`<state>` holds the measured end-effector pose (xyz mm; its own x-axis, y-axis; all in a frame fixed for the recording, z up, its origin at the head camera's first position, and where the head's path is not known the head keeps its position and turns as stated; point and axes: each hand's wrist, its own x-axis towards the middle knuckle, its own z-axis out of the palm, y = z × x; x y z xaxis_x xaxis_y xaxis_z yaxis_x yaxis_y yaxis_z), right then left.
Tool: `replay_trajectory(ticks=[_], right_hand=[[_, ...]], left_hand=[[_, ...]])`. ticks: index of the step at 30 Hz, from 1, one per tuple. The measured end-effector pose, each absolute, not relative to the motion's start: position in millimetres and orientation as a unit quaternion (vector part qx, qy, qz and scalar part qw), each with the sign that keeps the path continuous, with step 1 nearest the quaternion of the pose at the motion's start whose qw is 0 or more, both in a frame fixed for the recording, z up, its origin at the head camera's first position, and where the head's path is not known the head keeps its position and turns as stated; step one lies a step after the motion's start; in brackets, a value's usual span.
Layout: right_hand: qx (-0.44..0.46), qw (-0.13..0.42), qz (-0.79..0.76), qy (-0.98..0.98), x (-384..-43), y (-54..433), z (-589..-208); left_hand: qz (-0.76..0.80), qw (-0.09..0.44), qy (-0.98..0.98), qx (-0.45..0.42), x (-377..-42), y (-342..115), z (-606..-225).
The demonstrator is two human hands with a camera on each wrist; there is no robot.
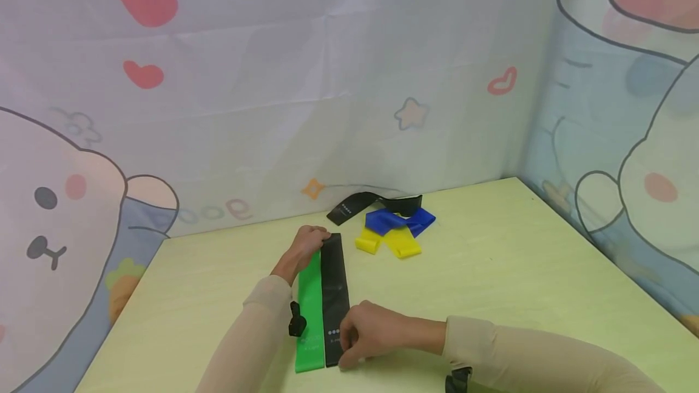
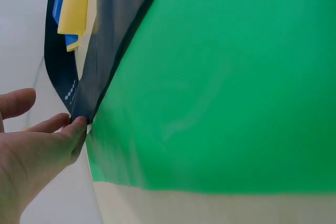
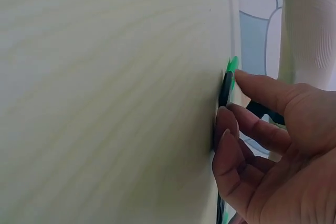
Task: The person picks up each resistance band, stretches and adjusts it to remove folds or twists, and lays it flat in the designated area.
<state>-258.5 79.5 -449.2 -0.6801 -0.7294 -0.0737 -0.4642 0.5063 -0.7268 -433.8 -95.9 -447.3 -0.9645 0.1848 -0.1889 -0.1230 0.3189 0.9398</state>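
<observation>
Black band (image 1: pixel 335 293) is on the pale surface (image 1: pixel 491 272), right alongside the green band (image 1: pixel 310 314), long axis running near to far. Left grip (image 1: pixel 306 247) has the far end pinched, so it stretches back nearer from there. Right grip (image 1: pixel 374 329) is curled at the near right corner, can't tell if it's pinching.

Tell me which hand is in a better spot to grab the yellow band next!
Probably the left hand: it's at the far end of the flat black band, nearer the yellow band. The right hand is at the near end, farther away.
</observation>
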Motion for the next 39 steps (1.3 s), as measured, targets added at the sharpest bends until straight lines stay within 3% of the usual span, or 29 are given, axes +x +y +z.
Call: replay_trajectory(ticks=[20,39], right_hand=[[-0.365,0.174,-0.271,0.874,-252.4,73.3,-441.1],[-0.361,0.204,-0.328,0.848,-255.5,79.7,-445.6]], left_hand=[[0.585,0.132,0.799,0.051,-434.2,-99.0,-449.4],[0.568,0.125,0.812,0.042,-431.0,-93.4,-449.8]])
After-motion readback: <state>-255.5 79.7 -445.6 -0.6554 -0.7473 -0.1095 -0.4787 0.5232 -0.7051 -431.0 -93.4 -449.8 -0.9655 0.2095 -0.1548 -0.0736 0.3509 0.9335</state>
